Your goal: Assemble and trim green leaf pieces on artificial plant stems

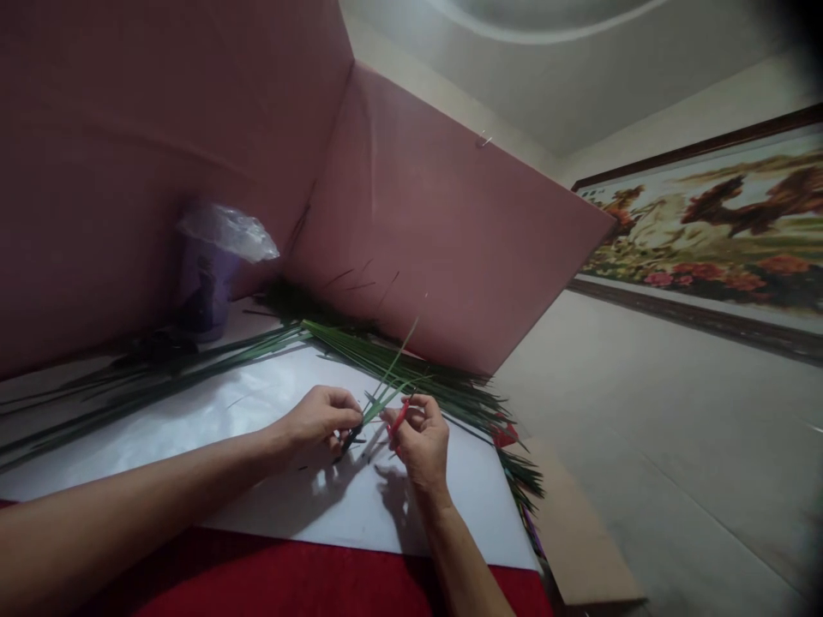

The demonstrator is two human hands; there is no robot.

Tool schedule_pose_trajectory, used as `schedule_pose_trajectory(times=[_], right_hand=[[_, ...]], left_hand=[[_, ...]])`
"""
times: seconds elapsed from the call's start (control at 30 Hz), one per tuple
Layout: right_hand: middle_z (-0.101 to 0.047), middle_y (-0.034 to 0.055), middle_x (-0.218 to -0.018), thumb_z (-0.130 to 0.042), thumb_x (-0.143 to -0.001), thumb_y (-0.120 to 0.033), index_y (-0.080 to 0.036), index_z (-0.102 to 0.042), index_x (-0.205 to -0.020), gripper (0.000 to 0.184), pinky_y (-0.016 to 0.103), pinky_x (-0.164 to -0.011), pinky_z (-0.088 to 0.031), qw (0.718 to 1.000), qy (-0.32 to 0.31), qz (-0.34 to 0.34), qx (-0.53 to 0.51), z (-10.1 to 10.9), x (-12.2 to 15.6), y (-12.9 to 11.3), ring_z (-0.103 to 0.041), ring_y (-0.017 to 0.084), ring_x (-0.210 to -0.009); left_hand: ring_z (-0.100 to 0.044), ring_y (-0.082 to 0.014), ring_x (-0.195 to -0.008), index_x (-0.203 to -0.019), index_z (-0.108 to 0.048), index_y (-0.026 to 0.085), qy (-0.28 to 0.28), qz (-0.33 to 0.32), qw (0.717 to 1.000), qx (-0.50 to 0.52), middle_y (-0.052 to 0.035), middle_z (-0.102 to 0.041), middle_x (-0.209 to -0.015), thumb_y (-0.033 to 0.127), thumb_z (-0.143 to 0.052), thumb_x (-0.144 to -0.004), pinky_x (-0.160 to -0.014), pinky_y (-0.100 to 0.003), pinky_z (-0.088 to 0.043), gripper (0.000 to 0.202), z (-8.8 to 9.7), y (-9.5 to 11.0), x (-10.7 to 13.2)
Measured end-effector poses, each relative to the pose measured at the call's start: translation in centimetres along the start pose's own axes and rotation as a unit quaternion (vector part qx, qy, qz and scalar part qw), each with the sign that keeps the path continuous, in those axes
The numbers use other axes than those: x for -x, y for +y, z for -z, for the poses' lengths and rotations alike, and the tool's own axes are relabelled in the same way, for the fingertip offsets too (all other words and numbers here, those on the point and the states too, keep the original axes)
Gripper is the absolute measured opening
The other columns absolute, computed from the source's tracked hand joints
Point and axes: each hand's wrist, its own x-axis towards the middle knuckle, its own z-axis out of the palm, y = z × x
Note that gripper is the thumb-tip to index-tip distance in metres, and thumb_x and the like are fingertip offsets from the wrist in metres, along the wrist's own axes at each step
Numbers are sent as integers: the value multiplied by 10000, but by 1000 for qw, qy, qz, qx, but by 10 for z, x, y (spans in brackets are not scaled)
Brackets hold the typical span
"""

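Over a white board (309, 506), my left hand (325, 418) pinches the lower end of a few narrow green leaves (384, 397). Their free tips fan up and away toward the back. Close beside it on the right, my right hand (423, 437) is closed around red-handled scissors (399, 420), whose blades I cannot make out clearly. The fingers of that hand are also close to the leaf bundle; whether they touch it cannot be told. Small dark bits lie on the board under the hands.
Long green leaves (450, 386) lie along the board's back edge, more (160, 390) at left. A purple container (204, 287) topped with clear plastic (228, 231) stands back left. Pink panels (437, 223) rise behind. Red cloth (309, 583) lies in front; a framed picture (720, 231) hangs right.
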Motion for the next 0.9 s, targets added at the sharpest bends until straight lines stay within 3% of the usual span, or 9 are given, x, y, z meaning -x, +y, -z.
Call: schedule_pose_trajectory(times=[0.23, 0.47, 0.67, 0.9], right_hand=[[-607, -43, -585, -743, -596, -257, -180, -481, -870, 387, 141, -319, -299, 998, 2, -50, -49, -2, 3, -5, -424, 49, -350], [-643, 2, -642, -757, -574, -285, -181, -480, -916, 453, 134, -320, -265, 992, -13, -84, -96, 2, 0, 0, -414, 49, -360], [-601, -30, -603, -767, -559, -265, -179, -502, -903, 443, 126, -332, -249, 990, -29, -97, -100, -2, 4, -2, -373, 32, -360], [-586, -46, -635, -783, -537, -256, -184, -525, -883, 437, 123, -339, -248, 986, -41, -121, -109, -4, 6, -4, -395, 30, -382]], left_hand=[[-481, -97, -352, -598, -556, 149, -53, 9, 996, -73, 33, -530, -408, 204, -570, -598, -393, -201, -367, 57, -14, -3, 10], [-432, -95, -316, -580, -544, 158, -91, 34, 991, -91, 37, -503, -369, 225, -585, -599, -365, -208, -355, 80, -15, -8, 8], [-467, -83, -365, -642, -594, 141, -108, 21, 994, -26, 22, -540, -455, 296, -613, -652, -394, -195, -360, 156, -9, -8, 7], [-493, -100, -379, -570, -562, 142, -111, 45, 992, 49, 1, -562, -467, 270, -669, -609, -406, -220, -395, 171, -8, -9, 4]])
